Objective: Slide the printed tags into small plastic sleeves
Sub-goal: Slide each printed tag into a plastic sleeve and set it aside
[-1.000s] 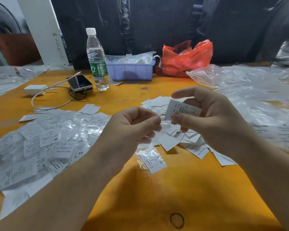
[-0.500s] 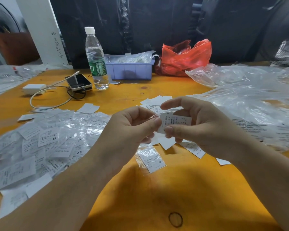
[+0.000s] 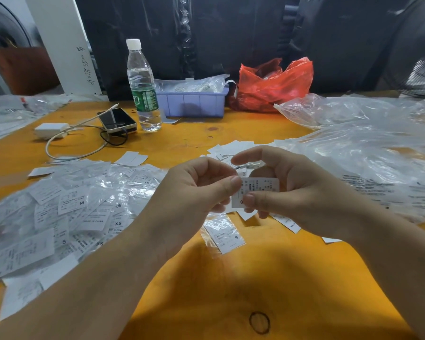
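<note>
Above the middle of the orange table (image 3: pixel 231 290), both hands meet around one printed tag (image 3: pixel 258 190); right hand (image 3: pixel 297 192) pinches the tag between thumb and curled fingers, thumb tip on its lower left corner beside an "S" mark; left hand (image 3: pixel 192 197) has fingers curled, thumb tip touching the tag's left edge; whether a clear sleeve lies under the left thumb cannot be told, the plastic being too faint to see; tag held off the table, roughly level, print facing the camera. Just below the hands lies a sleeved tag (image 3: pixel 225 235) marked "S", flat on the table; to the left, a broad heap of sleeved tags (image 3: pixel 71 212), sizes M, XS and S legible; under and behind the right hand, loose bare tags (image 3: pixel 231 147); to the right, a pile of clear plastic bags (image 3: pixel 366 148). Far side of table: water bottle (image 3: pixel 142 87), upright; phone (image 3: pixel 117 120) with white cable (image 3: pixel 71 153) and charger (image 3: pixel 50 128); lilac bin (image 3: pixel 194 103); red plastic bag (image 3: pixel 272 84).
</note>
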